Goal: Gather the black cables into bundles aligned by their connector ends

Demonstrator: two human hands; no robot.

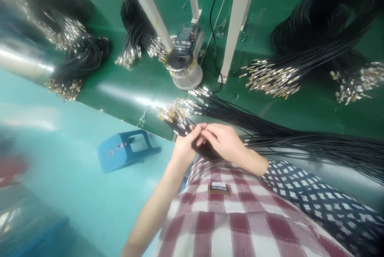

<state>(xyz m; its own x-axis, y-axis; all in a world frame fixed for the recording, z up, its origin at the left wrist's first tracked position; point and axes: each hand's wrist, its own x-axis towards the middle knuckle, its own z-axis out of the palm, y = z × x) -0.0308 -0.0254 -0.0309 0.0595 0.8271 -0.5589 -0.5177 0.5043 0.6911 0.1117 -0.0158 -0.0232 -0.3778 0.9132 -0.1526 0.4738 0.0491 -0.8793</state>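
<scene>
The person's left hand (183,147) is closed round a bundle of black cables (207,152), held just in front of the checked garment (204,221), the bundle's metal ends (174,117) fanning out toward ten o'clock. The right hand (223,139) meets it from three o'clock, fingers bent and nearly closed by the left thumb; whether they pinch anything cannot be told.

The step in hand looks like gathering or securing the bundle near its ends. The next move probably calls for the left hand to keep its hold, the ends level, while the right fingers finish their fine work there.

Toward twelve o'clock from the hands, a grey round-based device (186,69) stands on the green table (120,97). Loose cables (261,125) lie just beyond the hands and run off toward three; a large coil (312,37) lies between one and two, well apart
</scene>
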